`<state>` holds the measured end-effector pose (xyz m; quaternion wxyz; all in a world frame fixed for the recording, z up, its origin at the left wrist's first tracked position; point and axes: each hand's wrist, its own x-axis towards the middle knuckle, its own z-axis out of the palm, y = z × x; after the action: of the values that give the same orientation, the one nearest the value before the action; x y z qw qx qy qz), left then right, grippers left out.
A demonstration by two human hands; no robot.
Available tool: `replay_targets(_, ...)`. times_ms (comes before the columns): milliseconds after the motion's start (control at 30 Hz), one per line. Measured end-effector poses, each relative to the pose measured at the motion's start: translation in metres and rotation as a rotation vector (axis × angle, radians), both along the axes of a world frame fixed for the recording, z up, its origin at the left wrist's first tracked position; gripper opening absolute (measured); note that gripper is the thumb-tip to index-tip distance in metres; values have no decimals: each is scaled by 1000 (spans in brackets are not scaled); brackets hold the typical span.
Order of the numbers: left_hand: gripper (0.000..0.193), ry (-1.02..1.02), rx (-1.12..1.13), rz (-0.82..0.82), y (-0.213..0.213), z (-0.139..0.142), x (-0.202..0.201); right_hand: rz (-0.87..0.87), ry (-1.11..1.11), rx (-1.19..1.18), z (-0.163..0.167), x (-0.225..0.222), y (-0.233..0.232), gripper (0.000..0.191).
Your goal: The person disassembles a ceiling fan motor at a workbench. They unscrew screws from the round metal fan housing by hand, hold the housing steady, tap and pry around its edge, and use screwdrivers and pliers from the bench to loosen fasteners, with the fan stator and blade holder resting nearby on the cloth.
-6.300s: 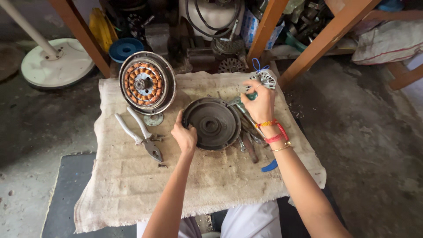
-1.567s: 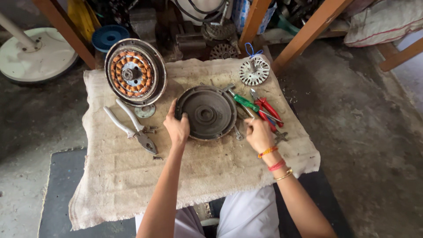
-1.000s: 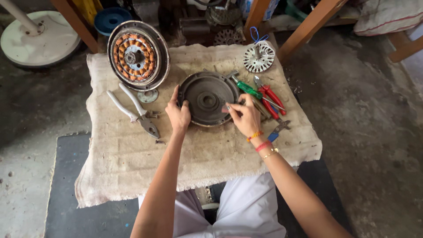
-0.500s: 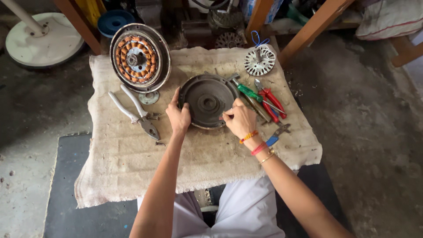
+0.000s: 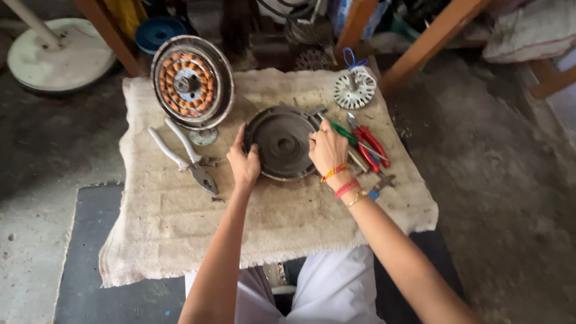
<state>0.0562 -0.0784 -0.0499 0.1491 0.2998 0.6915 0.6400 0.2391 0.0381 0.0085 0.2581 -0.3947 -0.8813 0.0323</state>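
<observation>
Burlap-covered table [image 5: 180, 240], both hands' fingers gripping dark motor cover [image 5: 281, 141], right fingertips perhaps hidden.

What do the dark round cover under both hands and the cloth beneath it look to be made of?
The round cover looks like cast metal, dull dark grey and grimy, with concentric ridges. The cloth looks like coarse woven burlap or sacking, beige with frayed edges. Left hand grips the cover's rim; right hand rests on its other side.
</observation>
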Motion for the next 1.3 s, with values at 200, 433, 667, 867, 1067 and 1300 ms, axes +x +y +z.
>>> replay_targets(200, 48, 35, -47, 16, 0, -5, -1, 86, 165, -88, 7, -53, -13, 20)
replay_targets(433, 43, 46, -6, 12, 3, -13, -1, 172, -6, -184, 10, -76, -24, 26)
replay_targets(667, 43, 14, 0, 17, 4, -11, -1, 358, 95, -112, 7, -76, -20, 9)
replay_targets(867, 44, -9, -76, 19, 3, -5, 1, 332, 28, -103, 10, -76, -21, 11)
replay_targets(1067, 45, 54, -11, 21, 2, -8, -1, 47, -68, -215, 11, -76, -21, 16)
replay_targets(1300, 45, 66, -34, 30, 4, -11, 0, 207, 40, -80, 13, -72, -20, 12)
